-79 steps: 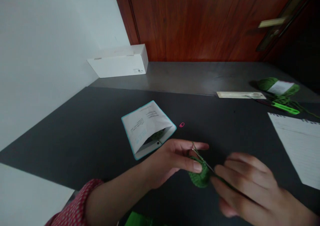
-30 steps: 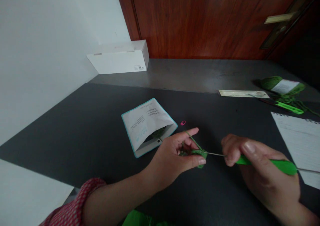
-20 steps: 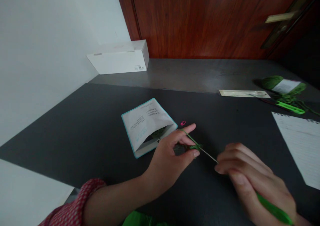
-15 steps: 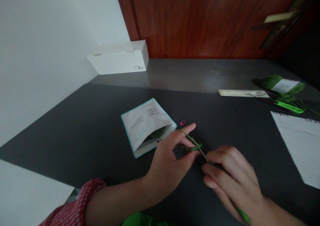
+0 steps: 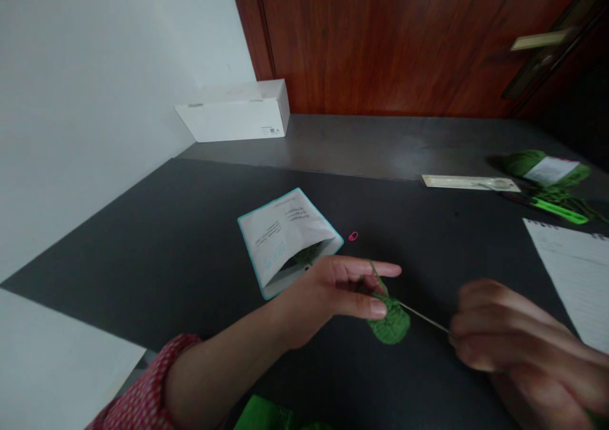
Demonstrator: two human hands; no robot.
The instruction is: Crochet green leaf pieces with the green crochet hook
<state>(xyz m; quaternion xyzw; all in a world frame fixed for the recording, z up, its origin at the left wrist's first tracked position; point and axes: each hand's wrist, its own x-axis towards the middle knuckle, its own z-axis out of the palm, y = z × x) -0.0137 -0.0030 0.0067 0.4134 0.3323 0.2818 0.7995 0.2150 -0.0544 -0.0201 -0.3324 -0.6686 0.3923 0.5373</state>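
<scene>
A small round piece of green crochet [image 5: 391, 328] hangs from my left hand [image 5: 323, 300], pinched between thumb and fingers. A strand of green yarn [image 5: 377, 278] runs over the left index finger, which points to the right. My right hand [image 5: 514, 335], blurred by motion, is closed around a crochet hook [image 5: 425, 318]. The hook's thin metal shaft reaches left to the upper edge of the crochet; its handle is hidden in the fist. Behind my left wrist lies an open white pouch [image 5: 280, 227] with blue edging and dark green yarn inside. Beside it is a pink stitch marker [image 5: 353, 236].
A white box [image 5: 238, 119] stands at the back left against the wall. To the right lie a long pale packet [image 5: 469, 182], a labelled ball of green yarn [image 5: 523, 162], a bright green tool [image 5: 559, 210] and a lined notepad [image 5: 571, 265]. Something green [image 5: 261, 414] shows at the bottom edge.
My right hand has moved right, away from the left, with the hook shaft now showing longer. My left hand has turned, bringing the round crochet face into view.
</scene>
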